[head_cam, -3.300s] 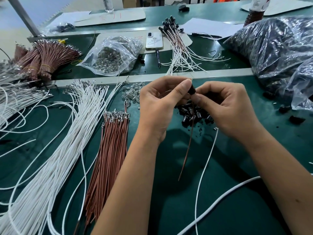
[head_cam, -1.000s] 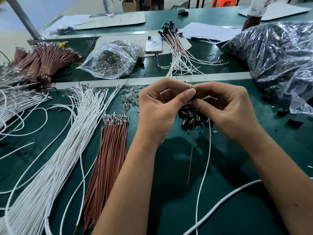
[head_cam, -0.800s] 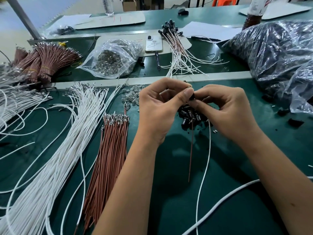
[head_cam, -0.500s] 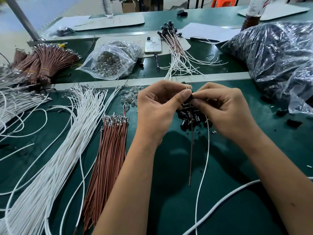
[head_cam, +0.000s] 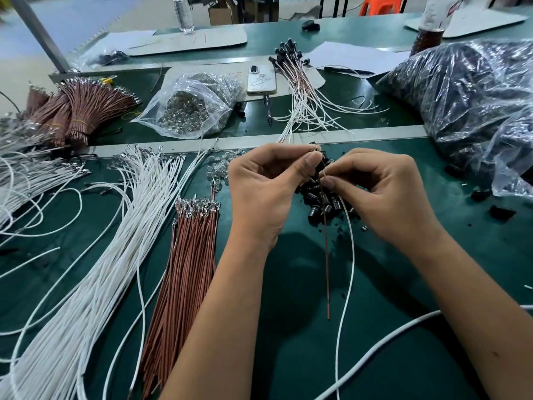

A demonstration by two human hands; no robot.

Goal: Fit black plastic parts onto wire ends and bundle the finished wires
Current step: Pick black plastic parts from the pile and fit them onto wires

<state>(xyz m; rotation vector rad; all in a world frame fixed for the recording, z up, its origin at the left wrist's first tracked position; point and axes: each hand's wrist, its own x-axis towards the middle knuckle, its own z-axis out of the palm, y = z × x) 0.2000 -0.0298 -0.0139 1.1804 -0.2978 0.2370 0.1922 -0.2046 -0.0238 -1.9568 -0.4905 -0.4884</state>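
Black part [head_cam: 319, 166] mostly hidden between fingertips above the loose pile [head_cam: 323, 203]. Left hand [head_cam: 268, 192] pinched it; right hand [head_cam: 386, 194] pinched the white wire [head_cam: 350, 255]. Brown wire [head_cam: 326, 255] dangled. Little changed since earlier.

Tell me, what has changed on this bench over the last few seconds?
Little. The white wire, whose top sat by the right wrist, now rises to the right hand fingers. The brown wire swung from slanted to vertical. Both hands, the left hand too, still pinch the black part; the piles stayed.
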